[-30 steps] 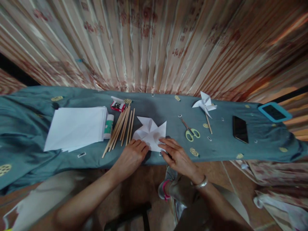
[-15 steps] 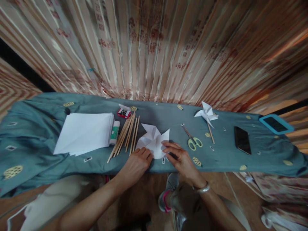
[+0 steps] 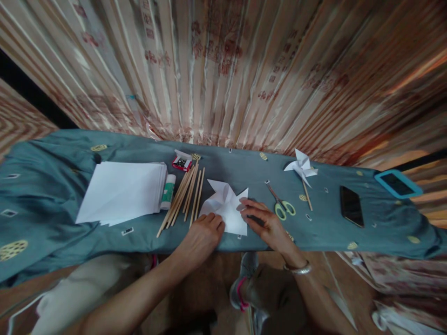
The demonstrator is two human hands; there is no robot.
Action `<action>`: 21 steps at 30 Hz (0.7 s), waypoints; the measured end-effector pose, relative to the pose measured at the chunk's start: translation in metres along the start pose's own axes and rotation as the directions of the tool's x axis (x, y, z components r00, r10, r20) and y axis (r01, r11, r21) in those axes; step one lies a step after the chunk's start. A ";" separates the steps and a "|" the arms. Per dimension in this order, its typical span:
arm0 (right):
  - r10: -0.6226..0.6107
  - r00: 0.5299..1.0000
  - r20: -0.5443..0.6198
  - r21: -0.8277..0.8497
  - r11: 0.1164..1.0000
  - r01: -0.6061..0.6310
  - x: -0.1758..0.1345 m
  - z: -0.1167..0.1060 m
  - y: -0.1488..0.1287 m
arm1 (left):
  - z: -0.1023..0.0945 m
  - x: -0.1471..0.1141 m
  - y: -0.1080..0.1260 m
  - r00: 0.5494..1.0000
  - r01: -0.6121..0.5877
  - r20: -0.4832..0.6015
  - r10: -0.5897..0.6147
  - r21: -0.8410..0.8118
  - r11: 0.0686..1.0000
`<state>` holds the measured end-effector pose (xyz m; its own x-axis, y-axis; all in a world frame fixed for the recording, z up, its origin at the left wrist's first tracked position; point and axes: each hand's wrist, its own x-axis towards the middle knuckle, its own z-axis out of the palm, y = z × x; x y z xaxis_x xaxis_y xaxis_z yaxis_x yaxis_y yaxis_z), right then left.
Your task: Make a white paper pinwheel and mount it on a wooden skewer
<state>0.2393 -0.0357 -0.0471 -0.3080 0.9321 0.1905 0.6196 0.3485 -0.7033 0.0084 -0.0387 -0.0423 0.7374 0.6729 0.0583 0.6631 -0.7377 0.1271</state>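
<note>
Left hand on folded paper near cloth edge, grip unclear, right hand spread, apart from scissors

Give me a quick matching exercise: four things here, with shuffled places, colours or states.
1. Scissors
2. Small box
3. Tube
4. Left hand

A. Between the paper stack and the wooden sticks
B. On the folded white paper
C. Pale green handles
D. Red, lid open

Pairs: 1-C, 2-D, 3-A, 4-B
</note>
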 end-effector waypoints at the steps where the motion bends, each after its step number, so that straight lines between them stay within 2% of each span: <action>1: 0.005 1.000 -0.006 0.001 1.000 -0.005 -0.001 -0.001 0.001 | -0.001 0.002 0.000 1.000 0.001 0.006 -0.001 0.000 1.000; 9: 0.023 0.999 -0.030 0.034 0.999 -0.022 -0.006 -0.005 0.004 | -0.011 0.010 0.005 0.994 -0.022 0.104 0.024 -0.017 1.000; 14: 0.071 0.996 -0.055 0.111 0.992 -0.065 -0.007 -0.004 0.007 | -0.009 0.006 0.003 0.997 -0.020 0.072 0.023 -0.032 0.999; 21: 0.088 0.995 0.049 0.222 0.970 -0.097 0.000 0.008 0.004 | -0.007 0.005 0.002 0.999 -0.034 0.036 0.035 -0.023 0.999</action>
<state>0.2361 -0.0356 -0.0548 -0.2876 0.9531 0.0939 0.4707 0.2260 -0.8529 0.0127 -0.0360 -0.0347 0.7641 0.6446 0.0269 0.6347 -0.7585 0.1476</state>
